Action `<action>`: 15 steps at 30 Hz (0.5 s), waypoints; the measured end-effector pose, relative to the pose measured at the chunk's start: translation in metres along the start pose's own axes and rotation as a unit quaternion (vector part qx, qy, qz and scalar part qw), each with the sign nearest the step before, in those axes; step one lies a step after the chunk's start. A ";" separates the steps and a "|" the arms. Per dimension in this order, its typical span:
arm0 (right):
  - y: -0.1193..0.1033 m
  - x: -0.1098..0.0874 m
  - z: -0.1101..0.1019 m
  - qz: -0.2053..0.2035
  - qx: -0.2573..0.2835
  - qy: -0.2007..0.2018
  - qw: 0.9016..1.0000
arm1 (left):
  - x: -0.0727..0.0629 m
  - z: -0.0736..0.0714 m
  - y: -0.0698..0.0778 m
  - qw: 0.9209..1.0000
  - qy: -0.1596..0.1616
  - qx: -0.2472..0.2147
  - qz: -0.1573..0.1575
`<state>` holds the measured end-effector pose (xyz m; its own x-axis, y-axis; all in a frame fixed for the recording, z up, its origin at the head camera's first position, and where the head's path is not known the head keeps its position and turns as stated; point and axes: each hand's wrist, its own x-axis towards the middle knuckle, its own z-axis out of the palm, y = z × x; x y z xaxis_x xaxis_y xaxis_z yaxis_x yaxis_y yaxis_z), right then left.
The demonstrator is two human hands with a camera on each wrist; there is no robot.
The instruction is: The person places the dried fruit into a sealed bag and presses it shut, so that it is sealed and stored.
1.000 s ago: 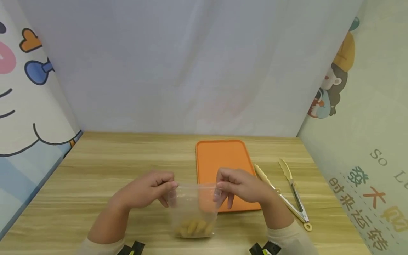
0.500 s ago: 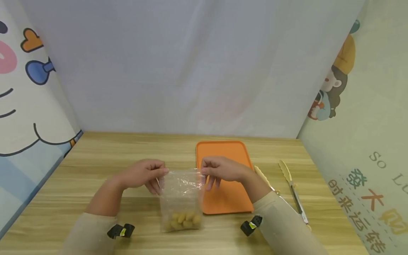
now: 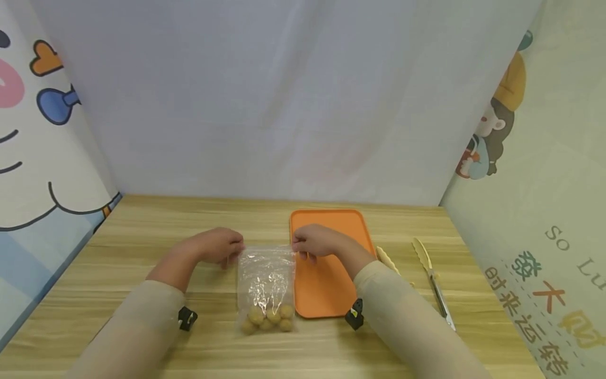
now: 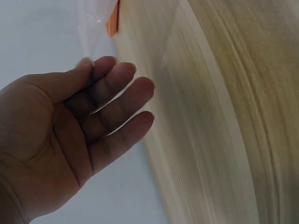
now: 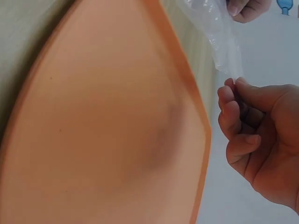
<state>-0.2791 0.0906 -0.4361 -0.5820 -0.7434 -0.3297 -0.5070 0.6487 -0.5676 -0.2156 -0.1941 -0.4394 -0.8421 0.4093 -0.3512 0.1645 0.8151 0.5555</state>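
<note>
A clear plastic bag (image 3: pixel 266 273) lies toward the middle of the table, with several small round yellowish balls (image 3: pixel 273 316) gathered at its near end. My left hand (image 3: pixel 220 246) pinches the bag's upper left corner between thumb and forefinger. In the left wrist view the other fingers of that left hand (image 4: pixel 88 121) are spread loosely. The upper right corner is pinched by my right hand (image 3: pixel 316 241), which is over the left side of the orange tray (image 3: pixel 326 289). In the right wrist view, thumb and forefinger of the right hand (image 5: pixel 261 130) hold the bag's edge (image 5: pixel 229 51).
Tongs (image 3: pixel 433 279) with cream-coloured tips lie spread on the wooden table (image 3: pixel 156 237) right of the tray, partly hidden by the right sleeve (image 3: pixel 402 305). A pale curtain (image 3: pixel 284 105) hangs behind the table, and printed cloths stand at both sides.
Both hands have moved forward and somewhat left with the bag. It was held more upright and now lies flatter, the balls showing more clearly. The right sleeve now covers more of the tongs.
</note>
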 end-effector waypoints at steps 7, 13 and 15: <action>0.003 0.014 0.005 0.027 -0.030 0.016 0.999 | 0.008 -0.004 0.000 0.997 0.008 0.073 -0.014; -0.003 0.000 -0.003 0.058 -0.031 0.034 0.997 | 0.004 -0.008 0.004 0.994 0.094 0.060 -0.012; -0.006 -0.011 -0.010 0.066 -0.022 0.058 0.996 | -0.001 -0.011 0.008 0.990 0.133 0.042 -0.011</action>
